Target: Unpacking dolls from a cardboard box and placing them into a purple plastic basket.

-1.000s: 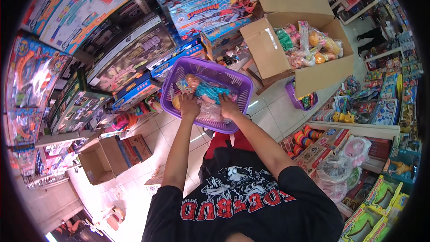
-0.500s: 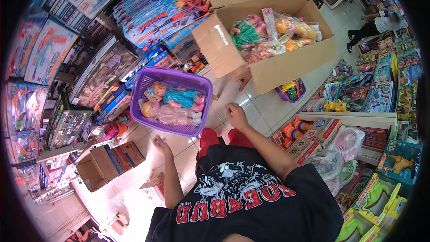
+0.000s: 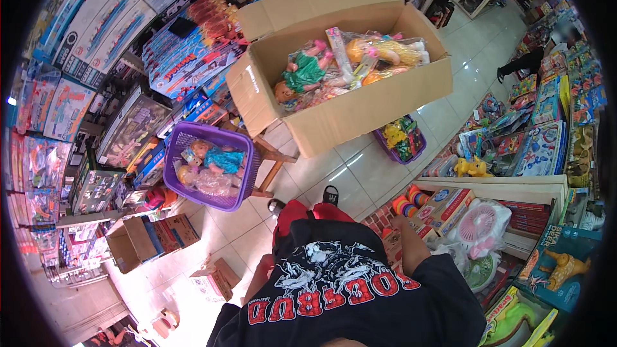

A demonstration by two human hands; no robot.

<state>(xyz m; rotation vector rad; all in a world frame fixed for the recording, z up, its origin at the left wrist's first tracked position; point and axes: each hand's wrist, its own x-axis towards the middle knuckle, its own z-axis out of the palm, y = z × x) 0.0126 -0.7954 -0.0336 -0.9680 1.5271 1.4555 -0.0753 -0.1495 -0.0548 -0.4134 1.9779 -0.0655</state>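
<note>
From the head cam: a blue-dressed doll (image 3: 225,160) and a pink-dressed one (image 3: 215,182), both bagged, lie in the purple basket (image 3: 225,204) just near-left of the cardboard carton (image 3: 373,114). Left hand (image 3: 263,263) and right hand (image 3: 400,222) are on the carton's near side, well off the dolls; can't tell how open either grip is or if it's holding anything. Carton seems to overhang its wooden stool (image 3: 277,153), so a bump could tip it imo. Trip hazards: stool legs under the carton, smaller basket (image 3: 407,160) near its front right.
</note>
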